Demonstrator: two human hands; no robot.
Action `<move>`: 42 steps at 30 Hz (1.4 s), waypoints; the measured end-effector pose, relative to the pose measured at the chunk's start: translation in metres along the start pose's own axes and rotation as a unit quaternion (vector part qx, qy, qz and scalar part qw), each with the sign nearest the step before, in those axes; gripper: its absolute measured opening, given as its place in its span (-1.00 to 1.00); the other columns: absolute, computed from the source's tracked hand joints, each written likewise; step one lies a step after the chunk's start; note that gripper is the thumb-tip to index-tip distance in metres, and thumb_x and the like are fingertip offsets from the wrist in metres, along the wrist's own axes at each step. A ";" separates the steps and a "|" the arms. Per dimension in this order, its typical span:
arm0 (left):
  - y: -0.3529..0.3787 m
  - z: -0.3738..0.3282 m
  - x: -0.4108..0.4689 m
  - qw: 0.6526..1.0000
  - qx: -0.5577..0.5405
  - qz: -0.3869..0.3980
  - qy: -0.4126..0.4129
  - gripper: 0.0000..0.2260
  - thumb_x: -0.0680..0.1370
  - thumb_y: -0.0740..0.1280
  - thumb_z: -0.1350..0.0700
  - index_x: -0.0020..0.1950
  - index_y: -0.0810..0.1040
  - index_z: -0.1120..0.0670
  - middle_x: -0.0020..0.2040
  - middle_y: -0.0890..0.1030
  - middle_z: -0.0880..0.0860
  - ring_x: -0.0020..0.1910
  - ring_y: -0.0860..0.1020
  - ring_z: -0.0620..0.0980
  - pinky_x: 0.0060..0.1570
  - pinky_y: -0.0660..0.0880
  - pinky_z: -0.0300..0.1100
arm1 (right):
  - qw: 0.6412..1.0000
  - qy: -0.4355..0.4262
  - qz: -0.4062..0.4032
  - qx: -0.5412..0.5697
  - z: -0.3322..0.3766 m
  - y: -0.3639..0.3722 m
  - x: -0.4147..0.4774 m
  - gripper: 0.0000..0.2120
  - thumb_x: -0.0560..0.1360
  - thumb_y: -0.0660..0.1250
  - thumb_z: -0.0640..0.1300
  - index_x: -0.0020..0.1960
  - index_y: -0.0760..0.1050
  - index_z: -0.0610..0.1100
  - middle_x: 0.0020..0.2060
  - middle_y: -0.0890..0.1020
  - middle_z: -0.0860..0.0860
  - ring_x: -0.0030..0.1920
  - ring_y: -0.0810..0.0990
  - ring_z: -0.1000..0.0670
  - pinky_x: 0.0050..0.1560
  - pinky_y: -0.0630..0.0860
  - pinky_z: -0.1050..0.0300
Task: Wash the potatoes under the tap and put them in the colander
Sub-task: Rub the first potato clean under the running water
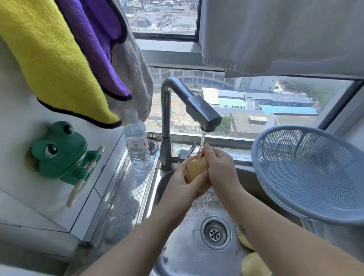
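A yellow potato (195,168) is held under the running tap (202,113), over the steel sink (180,259). My left hand (180,184) cups it from below and my right hand (220,167) wraps over its top right side. Water falls past my hands toward the drain (216,233). Two more potatoes lie in the sink's right side, one (254,270) near the front and one (244,240) partly hidden behind my right forearm. The blue-grey colander (317,172) stands at the right of the sink with nothing in it.
A clear water bottle (137,145) stands left of the tap base. A green frog holder (62,152) sticks to the left wall. Yellow and purple towels (53,40) hang at upper left, a white cloth (294,31) at upper right. The window is behind the sink.
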State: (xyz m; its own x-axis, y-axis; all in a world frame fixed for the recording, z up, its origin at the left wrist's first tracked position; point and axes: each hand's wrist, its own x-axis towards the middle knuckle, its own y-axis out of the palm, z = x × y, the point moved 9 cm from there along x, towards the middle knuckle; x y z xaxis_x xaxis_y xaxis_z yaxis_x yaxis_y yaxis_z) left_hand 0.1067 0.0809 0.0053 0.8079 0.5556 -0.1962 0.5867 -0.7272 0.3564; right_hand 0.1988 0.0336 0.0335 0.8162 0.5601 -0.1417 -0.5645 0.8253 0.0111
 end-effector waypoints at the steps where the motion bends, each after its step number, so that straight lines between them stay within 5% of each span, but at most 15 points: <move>1: 0.000 0.001 0.000 1.000 -0.009 0.000 -0.005 -0.48 0.38 0.48 0.07 0.31 0.44 0.00 0.06 0.64 0.09 -0.01 0.65 0.01 -0.05 0.58 -0.13 | 0.998 -0.044 0.011 -0.054 0.008 0.000 0.000 -0.66 0.61 0.20 -0.08 -0.32 0.50 -0.12 -0.38 0.54 -0.01 -0.28 0.51 0.03 -0.19 0.50 0.11; 4: -0.004 0.005 0.001 0.999 -0.033 -0.009 -0.022 -0.62 0.52 0.34 0.08 0.32 0.38 -0.04 0.10 0.58 0.04 -0.02 0.64 0.00 -0.05 0.60 -0.09 | 0.984 -0.102 0.062 -0.129 0.017 0.003 0.003 -0.71 0.62 0.16 -0.11 -0.16 0.59 -0.17 -0.25 0.65 -0.08 -0.18 0.58 -0.04 -0.08 0.52 0.08; 8: -0.020 0.005 0.005 0.998 -0.018 -0.036 -0.048 -0.73 0.64 0.14 -0.02 0.34 0.28 -0.09 0.19 0.51 0.12 -0.22 0.66 0.13 -0.36 0.56 -0.14 | 0.979 -0.079 0.149 -0.112 0.011 0.003 0.002 -0.78 0.62 0.17 -0.15 0.17 0.55 -0.03 0.05 0.66 -0.04 0.12 0.60 0.00 0.20 0.50 0.10; 14: -0.021 0.014 0.004 0.984 -0.059 -0.038 -0.161 -0.63 0.65 0.04 -0.07 0.22 0.43 0.17 -0.29 0.60 0.14 -0.51 0.55 -0.04 -0.56 0.43 -0.30 | 0.945 -0.008 0.301 -0.128 -0.005 0.013 -0.009 -0.42 0.38 0.40 -0.01 0.38 0.37 0.10 0.24 0.56 -0.01 0.22 0.56 0.02 0.26 0.49 0.01; 17: -0.015 0.019 -0.001 0.964 -0.115 -0.014 -0.241 -0.48 0.64 0.00 -0.18 0.10 0.50 0.23 -0.32 0.63 0.19 -0.52 0.55 -0.04 -0.54 0.47 -0.30 | 0.940 -0.033 0.290 -0.177 0.002 0.017 -0.007 -0.57 0.40 0.45 0.09 0.23 0.49 0.06 0.13 0.60 -0.04 0.13 0.61 -0.02 0.14 0.56 0.04; 21: -0.018 0.016 -0.003 0.961 -0.088 0.007 -0.261 -0.39 0.60 -0.02 -0.28 0.13 0.50 0.23 0.05 0.59 0.29 -0.22 0.66 0.10 -0.35 0.62 -0.13 | 0.962 -0.004 0.196 -0.191 -0.004 0.009 0.010 -0.46 0.32 0.35 0.37 0.11 0.50 0.01 0.03 0.61 -0.05 0.08 0.61 -0.08 0.18 0.54 -0.14; 25: -0.026 0.008 0.000 0.971 -0.039 -0.001 -0.235 -0.52 0.64 -0.01 -0.18 0.26 0.47 0.13 0.17 0.50 0.22 0.03 0.57 0.15 -0.08 0.61 0.10 | 0.969 0.060 0.155 -0.182 -0.022 0.004 0.014 -0.47 0.45 0.27 0.30 0.10 0.49 -0.15 -0.02 0.62 -0.13 -0.03 0.63 -0.10 0.08 0.60 -0.06; 31: -0.016 0.009 -0.001 0.968 -0.054 0.008 -0.244 -0.59 0.65 0.00 -0.05 0.31 0.46 0.15 0.28 0.47 0.22 0.11 0.54 0.18 -0.06 0.56 0.16 | 0.971 0.136 0.146 -0.132 -0.042 -0.013 -0.001 -0.51 0.49 0.17 0.31 0.09 0.53 -0.08 -0.05 0.65 -0.10 -0.13 0.61 -0.06 -0.17 0.52 0.13; 35: -0.004 0.012 0.004 0.967 -0.050 0.029 -0.246 -0.61 0.65 0.00 -0.05 0.33 0.44 0.08 0.22 0.50 0.19 0.03 0.56 0.14 -0.10 0.56 0.13 | 0.975 0.170 0.122 -0.070 -0.045 -0.031 -0.006 -0.67 0.57 0.14 0.20 -0.06 0.48 -0.05 -0.16 0.61 -0.11 -0.17 0.59 -0.09 -0.01 0.53 0.03; 42: -0.009 0.016 0.007 0.969 -0.087 0.005 -0.233 -0.70 0.64 0.09 -0.01 0.22 0.47 0.12 0.21 0.55 0.22 0.07 0.56 0.20 -0.08 0.58 0.05 | 0.965 0.218 0.144 -0.022 -0.056 -0.032 -0.013 -0.57 0.54 0.20 0.19 0.18 0.46 -0.14 -0.10 0.61 -0.16 -0.17 0.60 -0.09 0.06 0.53 -0.05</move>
State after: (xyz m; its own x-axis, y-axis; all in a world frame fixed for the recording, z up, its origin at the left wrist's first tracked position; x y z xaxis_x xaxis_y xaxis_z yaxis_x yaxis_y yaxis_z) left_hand 0.1079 0.0848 -0.0144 0.7745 0.2780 -0.5683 0.5937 -0.6297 0.5011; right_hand 0.1990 -0.0041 -0.0207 0.5003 0.6746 -0.5428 -0.7728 0.6306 0.0715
